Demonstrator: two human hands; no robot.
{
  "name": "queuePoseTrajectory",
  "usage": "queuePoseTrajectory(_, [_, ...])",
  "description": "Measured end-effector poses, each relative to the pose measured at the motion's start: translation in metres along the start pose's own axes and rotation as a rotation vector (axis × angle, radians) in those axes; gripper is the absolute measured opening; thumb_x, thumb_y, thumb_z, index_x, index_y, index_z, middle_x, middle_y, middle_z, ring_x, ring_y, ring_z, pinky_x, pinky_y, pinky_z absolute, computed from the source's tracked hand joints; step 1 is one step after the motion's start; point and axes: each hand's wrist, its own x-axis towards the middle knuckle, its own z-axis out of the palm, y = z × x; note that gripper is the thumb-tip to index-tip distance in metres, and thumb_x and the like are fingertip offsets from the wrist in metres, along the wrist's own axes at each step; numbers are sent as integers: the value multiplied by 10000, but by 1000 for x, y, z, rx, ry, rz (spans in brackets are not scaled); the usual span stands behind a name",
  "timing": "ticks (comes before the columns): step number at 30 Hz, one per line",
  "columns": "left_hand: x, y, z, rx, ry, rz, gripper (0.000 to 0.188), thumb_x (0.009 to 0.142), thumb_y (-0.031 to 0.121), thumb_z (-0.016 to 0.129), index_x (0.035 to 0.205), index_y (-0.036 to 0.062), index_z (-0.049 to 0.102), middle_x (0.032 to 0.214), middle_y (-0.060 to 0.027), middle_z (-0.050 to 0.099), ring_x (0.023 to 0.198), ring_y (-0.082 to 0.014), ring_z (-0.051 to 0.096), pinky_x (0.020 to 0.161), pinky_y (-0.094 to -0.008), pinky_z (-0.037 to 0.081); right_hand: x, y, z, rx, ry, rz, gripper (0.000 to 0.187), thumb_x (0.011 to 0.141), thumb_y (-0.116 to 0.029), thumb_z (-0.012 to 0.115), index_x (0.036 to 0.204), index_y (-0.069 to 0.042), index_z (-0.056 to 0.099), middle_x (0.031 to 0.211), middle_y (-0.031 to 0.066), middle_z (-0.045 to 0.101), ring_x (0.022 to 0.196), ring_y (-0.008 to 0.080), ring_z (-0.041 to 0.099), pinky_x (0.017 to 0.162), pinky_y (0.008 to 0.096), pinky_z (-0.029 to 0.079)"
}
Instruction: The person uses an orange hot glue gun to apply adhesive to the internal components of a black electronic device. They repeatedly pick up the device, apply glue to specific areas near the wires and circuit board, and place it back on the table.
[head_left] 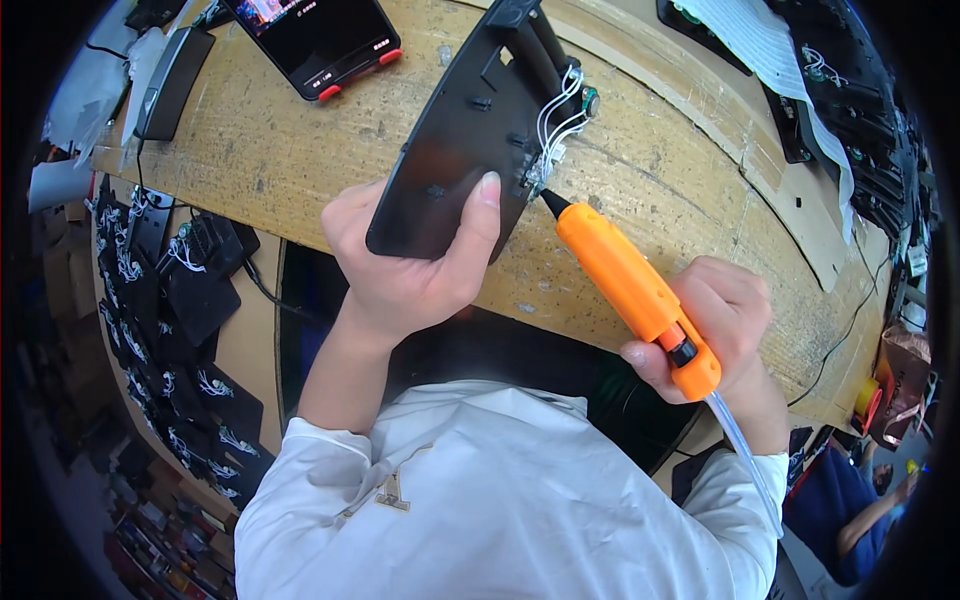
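My left hand (415,260) grips a black plastic panel (435,150) by its near edge, thumb lying on its flat face, and holds it tilted up over the table. White wires (550,120) run along the panel's right side to a small green circuit board (537,180) and a small round part (590,102). In my right hand (725,310) is an orange glue gun (620,270), fingers wrapped round its body. Its black nozzle tip is at the small board, and whether it touches cannot be made out. A clear glue stick (735,430) trails from the gun's back end.
A phone (325,45) rests in a red-tipped stand at the far side of the wooden table (640,180). A dark grey box (175,85) stands at far left. Several black wired panels (200,300) lie at left, more (860,110) at far right. Another person (845,510) is at lower right.
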Motion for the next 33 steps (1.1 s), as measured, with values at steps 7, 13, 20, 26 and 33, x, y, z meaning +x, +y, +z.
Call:
queuePoseTrajectory(7, [7,12,-4,-166,-8,-159,97,778,-10,653,870,-41,644,703,-43,659,569,-77,587,515,-209,439,0,0,-5,7,-97,141,369,697,-341,756,597,-68,528,485,50,426,389,212,453,391,315,351])
queuePoseTrajectory(13, [17,12,-39,-479,-31,-395,264,780,-25,637,1043,-46,622,885,-66,664,751,-103,604,694,-236,479,-8,27,-11,895,219,544,468,844,-407,555,989,36,576,829,137,603,743,249,598,694,368,478])
queuePoseTrajectory(20, [15,1,-48,-286,-169,-333,226,752,-37,631,976,-56,622,781,-38,638,663,-83,569,614,-219,450,-17,42,8,1204,252,610,623,907,-518,463,1110,63,563,883,165,633,827,264,630,821,394,503])
queuePoseTrajectory(26, [16,0,-46,-268,-175,-284,179,739,-41,631,918,-53,630,725,-40,635,613,-81,561,574,-210,431,-7,36,9,1061,206,599,686,870,-596,497,1086,50,577,864,135,620,812,232,626,792,381,512])
queuePoseTrajectory(33, [16,-1,-45,-243,-148,-253,182,727,-39,642,909,-59,638,720,-51,641,613,-95,577,581,-212,436,-8,34,5,1055,139,673,716,845,-634,508,1087,35,594,819,121,621,768,210,623,747,364,518])
